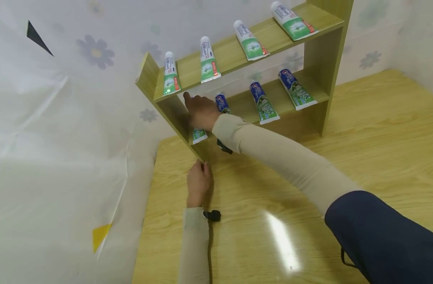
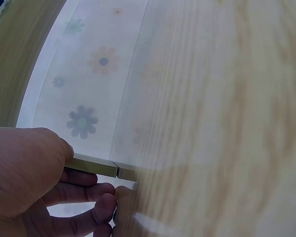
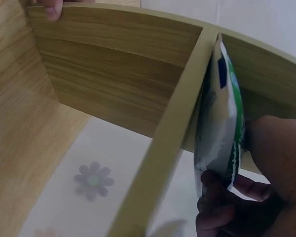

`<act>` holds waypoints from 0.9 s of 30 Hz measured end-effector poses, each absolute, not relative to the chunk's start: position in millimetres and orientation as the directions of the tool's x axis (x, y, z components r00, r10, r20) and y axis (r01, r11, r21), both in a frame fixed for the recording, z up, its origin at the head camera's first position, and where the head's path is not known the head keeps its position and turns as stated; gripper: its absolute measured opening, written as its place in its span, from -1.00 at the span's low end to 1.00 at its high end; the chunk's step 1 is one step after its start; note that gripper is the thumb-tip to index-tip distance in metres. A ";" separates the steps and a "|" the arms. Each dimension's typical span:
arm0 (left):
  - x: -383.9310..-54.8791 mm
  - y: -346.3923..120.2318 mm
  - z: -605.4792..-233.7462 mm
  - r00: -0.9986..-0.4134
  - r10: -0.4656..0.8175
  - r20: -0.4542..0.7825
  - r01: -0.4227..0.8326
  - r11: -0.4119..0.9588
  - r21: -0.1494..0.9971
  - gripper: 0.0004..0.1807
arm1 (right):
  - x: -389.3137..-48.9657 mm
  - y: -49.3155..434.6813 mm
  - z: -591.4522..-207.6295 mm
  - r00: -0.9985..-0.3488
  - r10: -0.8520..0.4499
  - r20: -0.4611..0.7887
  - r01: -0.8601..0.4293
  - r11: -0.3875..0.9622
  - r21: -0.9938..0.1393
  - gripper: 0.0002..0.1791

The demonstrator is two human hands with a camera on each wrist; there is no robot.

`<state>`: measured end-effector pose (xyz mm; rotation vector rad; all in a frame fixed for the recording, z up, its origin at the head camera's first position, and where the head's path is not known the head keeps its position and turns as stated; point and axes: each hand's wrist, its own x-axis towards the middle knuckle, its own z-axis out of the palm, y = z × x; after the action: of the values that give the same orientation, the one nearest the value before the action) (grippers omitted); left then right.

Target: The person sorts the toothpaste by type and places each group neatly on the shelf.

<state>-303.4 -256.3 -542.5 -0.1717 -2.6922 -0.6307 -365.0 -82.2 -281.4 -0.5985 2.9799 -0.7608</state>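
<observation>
A wooden shelf rack (image 1: 326,67) stands on the table, with toothpaste tubes on two levels. At the left end of the lower level, my right hand (image 1: 202,112) covers most of a green toothpaste tube (image 1: 199,136). The right wrist view shows that hand (image 3: 271,182) pinching the tube (image 3: 218,123) between thumb and fingers, its end against the shelf board (image 3: 163,138). Down at the rack's front left corner, my left hand (image 1: 197,182) grips the side panel's lower edge. Its thumb and fingers (image 2: 79,197) lie on either side of the panel edge (image 2: 96,166) in the left wrist view.
Several white and green toothpaste tubes (image 1: 251,41) lie along the upper shelf. Blue and green tubes (image 1: 264,102) lie spaced out on the lower one. Flower-patterned paper (image 1: 95,75) covers the wall behind. The wooden table (image 1: 390,130) extends to the right and front.
</observation>
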 end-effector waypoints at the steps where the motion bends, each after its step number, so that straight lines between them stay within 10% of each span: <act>1: -303.1 -256.2 -543.1 -0.922 0.034 0.386 0.201 0.894 0.401 -0.67 | -365.7 -82.5 -283.4 -0.930 -0.358 0.087 -0.356 0.811 -0.465 -0.32; 27: -306.3 -262.1 -550.3 -0.886 0.087 0.456 0.277 0.887 0.369 -0.60 | -349.7 -86.8 -293.3 -0.944 -0.274 0.182 -0.321 0.888 -0.330 -0.36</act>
<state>-306.3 -262.1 -550.3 -0.2660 -2.6187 -0.6004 -349.7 -86.8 -293.3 -0.5028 3.1792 -0.5923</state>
